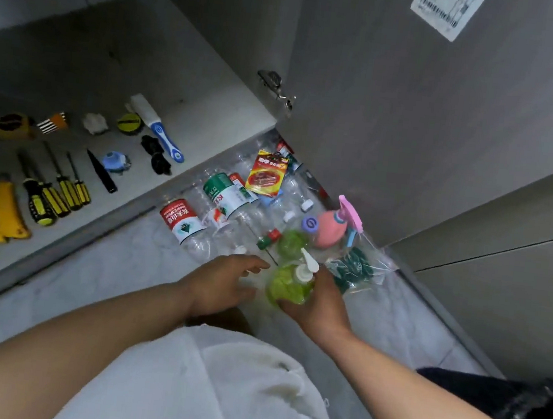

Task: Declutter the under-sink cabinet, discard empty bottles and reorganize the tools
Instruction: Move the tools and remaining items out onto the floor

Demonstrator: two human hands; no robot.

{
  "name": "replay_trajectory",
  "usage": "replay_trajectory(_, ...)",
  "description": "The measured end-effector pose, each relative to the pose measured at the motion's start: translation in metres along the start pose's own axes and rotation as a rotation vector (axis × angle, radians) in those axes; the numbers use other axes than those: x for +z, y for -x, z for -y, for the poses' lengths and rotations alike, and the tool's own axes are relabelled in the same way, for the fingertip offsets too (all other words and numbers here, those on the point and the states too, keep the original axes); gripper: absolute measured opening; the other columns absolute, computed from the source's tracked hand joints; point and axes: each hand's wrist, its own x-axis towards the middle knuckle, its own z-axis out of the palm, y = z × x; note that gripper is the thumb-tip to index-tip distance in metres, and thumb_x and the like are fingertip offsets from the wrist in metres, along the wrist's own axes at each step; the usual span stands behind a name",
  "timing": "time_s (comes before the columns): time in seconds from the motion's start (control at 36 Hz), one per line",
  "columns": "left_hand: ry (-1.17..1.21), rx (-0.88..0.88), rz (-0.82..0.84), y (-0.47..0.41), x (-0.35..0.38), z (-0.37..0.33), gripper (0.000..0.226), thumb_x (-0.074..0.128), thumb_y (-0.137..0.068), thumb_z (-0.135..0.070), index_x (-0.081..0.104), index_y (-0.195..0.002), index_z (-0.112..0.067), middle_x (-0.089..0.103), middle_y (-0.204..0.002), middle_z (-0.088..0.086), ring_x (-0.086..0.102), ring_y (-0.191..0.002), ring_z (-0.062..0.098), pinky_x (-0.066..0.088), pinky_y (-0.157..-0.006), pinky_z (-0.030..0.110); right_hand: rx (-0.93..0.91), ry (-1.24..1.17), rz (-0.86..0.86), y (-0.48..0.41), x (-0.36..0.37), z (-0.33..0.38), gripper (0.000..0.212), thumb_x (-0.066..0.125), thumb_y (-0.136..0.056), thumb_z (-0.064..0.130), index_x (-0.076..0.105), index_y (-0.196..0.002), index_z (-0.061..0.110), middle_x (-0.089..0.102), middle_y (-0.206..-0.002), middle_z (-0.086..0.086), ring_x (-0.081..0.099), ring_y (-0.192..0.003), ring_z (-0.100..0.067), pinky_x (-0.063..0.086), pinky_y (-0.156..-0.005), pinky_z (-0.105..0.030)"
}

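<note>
Cabinet shelf (187, 71) with screwdrivers (60, 184), floor (116, 270) with bottles (198, 214)

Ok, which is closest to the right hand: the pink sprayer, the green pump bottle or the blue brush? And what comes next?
1. The green pump bottle, held in the right hand.
2. The pink sprayer, just beyond, on the floor.
3. The blue brush, far left, in the cabinet.

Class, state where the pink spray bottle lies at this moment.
In the head view, the pink spray bottle lies on the floor right of centre, between a purple cap and a clear bag.
</note>
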Motion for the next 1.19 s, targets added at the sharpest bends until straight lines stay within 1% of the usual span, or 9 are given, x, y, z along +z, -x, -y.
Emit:
replay_trajectory(0.06, -0.027, 0.005, 0.001, -0.002, 0.002, 0.009, 0.046, 0.070, -0.093, -0.021, 0.058, -0.137, -0.028, 0.062, -0.133, -0.005, 0.058, -0.115, 0.007, 0.044, -0.092, 0.013, 0.083, 0.095, 0.039, -0.007, 0.008, -0.018, 0.059, 0.084, -0.066, 0.034, 0.059, -0.119, 0.026, 0.064, -0.117, 0.004, 0.063, -0.109, -0.014, 0.052, -0.090, -0.030)
replay_trajectory(0.11, -0.077, -0.002, 0.008, -0.003, 0.001, 0.017, 0.043, 0.066, -0.094, -0.019, 0.059, -0.135, -0.027, 0.061, -0.132, -0.002, 0.058, -0.116, 0.011, 0.047, -0.101, 0.024, 0.123, 0.178, 0.068, -0.013, 0.014, -0.032, 0.076, 0.086, -0.068, 0.027, 0.051, -0.136, 0.019, 0.052, -0.133, -0.006, 0.052, -0.123, -0.022, 0.044, -0.098, -0.029)
replay_trajectory(0.31, -0.328, 0.037, 0.052, 0.000, -0.012, 0.032, 0.040, 0.060, -0.094, -0.027, 0.055, -0.132, -0.037, 0.053, -0.133, -0.010, 0.051, -0.125, 0.012, 0.047, -0.104, 0.035, 0.169, 0.392, 0.064, -0.029, 0.024, -0.044, 0.089, 0.078, -0.081, 0.039, 0.026, -0.153, 0.034, 0.038, -0.149, -0.001, 0.058, -0.121, -0.030, 0.052, -0.087, -0.040)
replay_trajectory(0.47, -0.430, 0.052, 0.083, 0.007, -0.027, 0.029, 0.037, 0.059, -0.096, -0.030, 0.053, -0.132, -0.038, 0.052, -0.129, -0.011, 0.052, -0.119, 0.013, 0.049, -0.099, 0.033, 0.282, 0.564, -0.007, -0.023, 0.027, -0.041, 0.078, 0.075, -0.082, 0.046, 0.027, -0.138, 0.020, 0.045, -0.140, -0.008, 0.066, -0.106, -0.035, 0.043, -0.067, -0.035)
replay_trajectory(0.56, -0.498, 0.060, 0.093, 0.014, -0.043, 0.026, 0.035, 0.057, -0.098, -0.033, 0.053, -0.132, -0.038, 0.052, -0.126, -0.011, 0.053, -0.117, 0.013, 0.050, -0.098, 0.033, 0.332, 0.564, 0.036, -0.017, 0.023, -0.038, 0.053, 0.064, -0.086, 0.051, 0.047, -0.129, 0.023, 0.066, -0.120, -0.007, 0.067, -0.105, -0.035, 0.041, -0.071, -0.034)
replay_trajectory(0.64, -0.593, 0.046, 0.123, 0.025, -0.068, 0.022, 0.036, 0.056, -0.099, -0.038, 0.052, -0.134, -0.038, 0.052, -0.133, -0.009, 0.051, -0.122, 0.014, 0.048, -0.102, 0.035, 0.304, 0.481, 0.240, -0.016, 0.019, -0.024, 0.043, 0.054, -0.092, 0.055, 0.069, -0.081, 0.017, 0.070, -0.082, -0.003, 0.069, -0.089, -0.029, 0.044, -0.068, -0.030)
replay_trajectory(0.75, -0.659, -0.024, 0.083, 0.044, -0.117, 0.022, 0.039, 0.060, -0.097, -0.038, 0.052, -0.135, -0.039, 0.053, -0.137, -0.008, 0.051, -0.124, 0.015, 0.048, -0.102, 0.036, 0.240, 0.110, 0.553, -0.016, 0.019, 0.022, 0.038, 0.060, -0.092, 0.049, 0.075, -0.072, 0.021, 0.057, -0.056, 0.010, 0.054, -0.053, -0.010, 0.039, -0.049, -0.021)
replay_trajectory(0.92, -0.659, -0.156, -0.032, 0.083, -0.183, 0.044, 0.035, 0.056, -0.098, -0.040, 0.054, -0.132, -0.036, 0.054, -0.124, -0.005, 0.054, -0.117, 0.017, 0.051, -0.097, 0.039, 0.103, -0.110, 0.638, -0.051, 0.028, 0.118, 0.020, 0.058, -0.091, 0.035, 0.075, -0.089, 0.024, 0.056, -0.064, 0.008, 0.052, -0.057, -0.009, 0.043, -0.052, -0.025)
replay_trajectory(1.19, -0.515, -0.299, -0.131, 0.131, -0.194, 0.114, 0.046, 0.059, -0.097, -0.039, 0.048, -0.141, -0.035, 0.043, -0.134, -0.008, 0.050, -0.124, 0.015, 0.048, -0.103, 0.038, -0.092, 0.070, 0.446, -0.163, 0.106, 0.208, 0.009, 0.062, -0.094, 0.016, 0.063, -0.102, 0.010, 0.067, -0.091, -0.012, 0.063, -0.074, -0.023, 0.053, -0.067, -0.036)
